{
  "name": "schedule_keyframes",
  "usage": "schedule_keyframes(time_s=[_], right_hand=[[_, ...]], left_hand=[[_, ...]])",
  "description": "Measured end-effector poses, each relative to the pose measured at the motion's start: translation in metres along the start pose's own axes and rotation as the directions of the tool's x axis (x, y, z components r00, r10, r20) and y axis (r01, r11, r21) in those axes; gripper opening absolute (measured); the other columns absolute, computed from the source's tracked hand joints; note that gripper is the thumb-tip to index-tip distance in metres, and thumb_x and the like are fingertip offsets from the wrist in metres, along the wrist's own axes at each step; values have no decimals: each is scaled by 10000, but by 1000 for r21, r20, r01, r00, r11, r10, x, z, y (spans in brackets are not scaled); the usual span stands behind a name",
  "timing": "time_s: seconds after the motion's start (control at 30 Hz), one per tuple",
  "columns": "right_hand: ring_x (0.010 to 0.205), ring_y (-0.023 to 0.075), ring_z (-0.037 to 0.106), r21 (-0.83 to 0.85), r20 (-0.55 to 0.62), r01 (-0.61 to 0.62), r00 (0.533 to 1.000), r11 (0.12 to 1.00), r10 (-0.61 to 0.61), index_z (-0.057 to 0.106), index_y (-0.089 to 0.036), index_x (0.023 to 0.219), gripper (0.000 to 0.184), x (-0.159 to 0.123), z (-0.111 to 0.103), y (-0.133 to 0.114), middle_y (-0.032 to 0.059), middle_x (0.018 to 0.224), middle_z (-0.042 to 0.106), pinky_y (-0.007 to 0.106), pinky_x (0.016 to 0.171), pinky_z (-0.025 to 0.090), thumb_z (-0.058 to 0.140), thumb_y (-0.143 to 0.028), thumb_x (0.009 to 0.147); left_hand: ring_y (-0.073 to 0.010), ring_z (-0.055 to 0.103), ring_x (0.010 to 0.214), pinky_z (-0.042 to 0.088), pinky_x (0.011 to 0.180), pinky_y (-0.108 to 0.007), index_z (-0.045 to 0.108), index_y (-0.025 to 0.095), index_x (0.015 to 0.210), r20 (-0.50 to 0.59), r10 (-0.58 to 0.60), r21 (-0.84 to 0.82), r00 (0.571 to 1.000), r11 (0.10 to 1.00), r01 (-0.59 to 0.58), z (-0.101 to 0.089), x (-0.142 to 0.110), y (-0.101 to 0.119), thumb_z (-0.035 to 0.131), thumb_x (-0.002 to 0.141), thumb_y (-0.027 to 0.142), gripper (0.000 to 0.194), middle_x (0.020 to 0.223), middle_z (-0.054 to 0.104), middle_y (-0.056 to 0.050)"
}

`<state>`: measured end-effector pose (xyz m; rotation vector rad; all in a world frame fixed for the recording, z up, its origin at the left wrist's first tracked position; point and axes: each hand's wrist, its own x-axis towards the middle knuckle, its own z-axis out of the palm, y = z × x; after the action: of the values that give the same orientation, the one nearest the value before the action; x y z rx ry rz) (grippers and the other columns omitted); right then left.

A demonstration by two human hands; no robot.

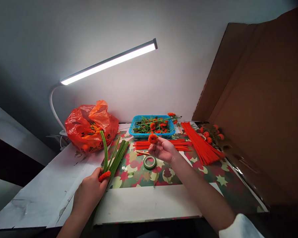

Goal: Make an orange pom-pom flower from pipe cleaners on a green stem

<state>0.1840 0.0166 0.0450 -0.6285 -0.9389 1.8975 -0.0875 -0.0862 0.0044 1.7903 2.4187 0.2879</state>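
My left hand [90,188] is closed at the near end of a bundle of green chenille stems [119,155] that fans out upward. A short twisted orange chenille piece [104,176] sticks out between its thumb and fingers. One thicker green strip [104,148] bends up and left from the same grip. In front of the blue basket, my right hand [164,150] pinches a small round orange chenille flower [153,138], its ruffled face toward me. Just below that hand lies a roll of green floral tape [149,162]. Orange-red chenille stems [181,144] lie in a row behind it.
A blue basket [152,136] holds orange flowers with green stems. At the left stands an orange plastic bag [74,125] with orange pieces inside, under a lit lamp [109,62]. A red chenille bundle [201,145] and round orange flowers [209,140] lie right, beside a cardboard wall [258,99].
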Motion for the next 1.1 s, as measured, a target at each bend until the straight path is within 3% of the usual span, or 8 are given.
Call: schedule_keyframes(time_s=[0.17,0.3,0.4,0.5,0.63,0.73,0.87,1.1], right_hand=[[549,135,519,89,-68,-48,996,995,54,546,-196,706,250,-14,2,6,-11,589,561,323,623,507,565,-381,874],[648,126,555,-21,-185,232,955,973,-231,557,-216,746,239,-27,3,15,-18,711,581,271,651,489,680,-417,784],[647,128,548,-248,-178,414,869,876,-461,587,-222,740,289,-36,1,19,-17,703,571,274,672,487,699,-488,755],[653,136,552,-379,-170,462,817,802,-551,625,-224,753,295,-43,-1,24,-7,693,580,284,682,490,665,-514,788],[659,140,569,-407,-128,473,817,782,-561,642,-228,774,274,-49,0,34,-4,697,600,282,676,487,643,-497,819],[656,144,588,-415,-87,471,831,778,-550,631,-222,779,284,-51,2,41,1,710,624,285,664,485,635,-503,826],[643,145,603,-441,-66,442,852,781,-519,621,-212,772,308,-51,3,45,0,682,630,281,647,487,627,-514,828],[617,141,609,-455,-107,415,853,788,-511,617,-199,760,320,-49,3,48,-2,635,635,266,616,502,641,-514,814]], left_hand=[[-274,652,709,322,502,-259,525,236,861,12,15,81,1000,997,-16,8,-11,5,467,827,346,129,766,690,-64],[-256,645,707,311,508,-259,548,237,877,24,54,80,998,995,-56,10,-7,12,490,815,326,122,808,687,-56],[-239,621,701,316,515,-277,574,216,933,-169,38,48,985,998,-30,1,-6,18,475,823,351,200,1012,671,-84],[-206,582,700,381,596,-288,606,194,944,-387,93,-164,917,972,-167,-12,-12,32,458,849,423,290,1005,657,-76],[-98,425,505,362,511,-248,613,215,1157,-126,246,-662,961,700,-266,-15,-23,69,611,773,530,496,1011,677,-47],[-50,292,457,284,439,-223,566,193,1277,37,351,-903,936,413,-119,1,-21,94,634,762,551,632,1001,664,-73],[-55,267,433,213,415,-195,592,136,1266,129,362,-984,923,160,75,29,-11,106,684,711,565,707,543,453,55],[-54,302,425,232,398,-190,728,119,1033,51,256,-992,965,129,18,34,-12,111,771,634,504,557,515,481,42]])
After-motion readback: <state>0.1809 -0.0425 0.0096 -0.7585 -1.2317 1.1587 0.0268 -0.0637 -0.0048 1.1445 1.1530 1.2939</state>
